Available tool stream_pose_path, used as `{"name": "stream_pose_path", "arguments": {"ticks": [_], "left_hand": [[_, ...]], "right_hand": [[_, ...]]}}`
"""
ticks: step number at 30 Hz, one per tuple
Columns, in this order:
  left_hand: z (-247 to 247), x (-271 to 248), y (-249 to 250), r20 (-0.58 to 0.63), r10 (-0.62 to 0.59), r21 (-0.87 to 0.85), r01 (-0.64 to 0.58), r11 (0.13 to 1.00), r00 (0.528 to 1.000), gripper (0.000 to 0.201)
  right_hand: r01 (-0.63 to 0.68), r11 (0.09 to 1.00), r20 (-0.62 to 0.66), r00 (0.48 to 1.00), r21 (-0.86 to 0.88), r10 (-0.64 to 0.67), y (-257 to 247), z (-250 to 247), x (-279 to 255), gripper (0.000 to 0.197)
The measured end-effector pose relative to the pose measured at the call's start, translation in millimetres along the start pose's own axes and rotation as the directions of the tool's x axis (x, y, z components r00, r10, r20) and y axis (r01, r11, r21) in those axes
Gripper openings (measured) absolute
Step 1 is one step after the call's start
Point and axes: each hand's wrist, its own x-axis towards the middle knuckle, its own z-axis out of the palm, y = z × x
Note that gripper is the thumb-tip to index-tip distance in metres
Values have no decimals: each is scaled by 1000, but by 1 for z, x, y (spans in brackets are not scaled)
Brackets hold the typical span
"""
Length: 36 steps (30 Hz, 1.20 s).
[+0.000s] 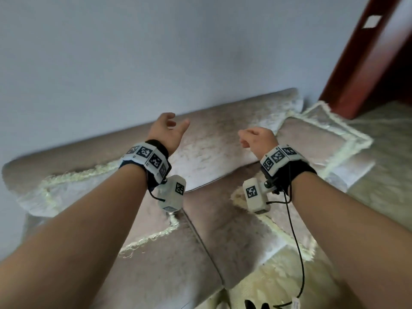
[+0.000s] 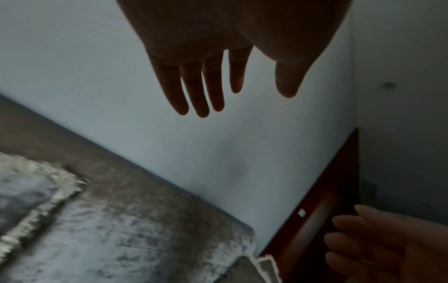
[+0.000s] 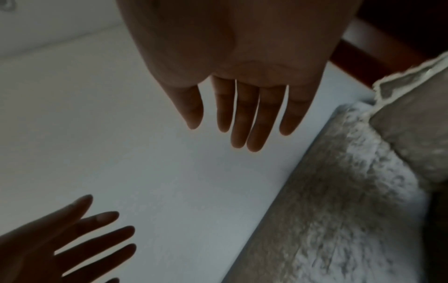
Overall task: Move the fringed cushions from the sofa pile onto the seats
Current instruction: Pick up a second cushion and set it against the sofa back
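Observation:
A beige sofa (image 1: pixel 223 237) with a silvery backrest (image 1: pixel 223 134) fills the lower part of the head view. A fringed cushion (image 1: pixel 321 141) lies at the sofa's right end, by the door. Another fringed cushion (image 1: pixel 66 192) lies on the left under my left forearm, and a third fringed cushion (image 1: pixel 281 233) lies under my right forearm. My left hand (image 1: pixel 171 128) hovers above the backrest with fingers (image 2: pixel 194 92) straight and spread, holding nothing. My right hand (image 1: pixel 254 137) hovers beside it, its fingers (image 3: pixel 244 118) straight, also empty. Both hands stand apart from all cushions.
A pale blue wall (image 1: pixel 156 52) rises right behind the sofa. A dark red door frame (image 1: pixel 356 63) stands at the right end. Black cables (image 1: pixel 298 253) hang from my right wrist band over the seat.

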Motion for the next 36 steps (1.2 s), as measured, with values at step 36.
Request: {"name": "stream_pose_path", "arguments": {"ticks": [36], "left_hand": [[588,149,224,344,5,-27,5,1000,939,60]], "right_hand": [[-165,979,-201,970,-120,139,264,-435,304,21]]}}
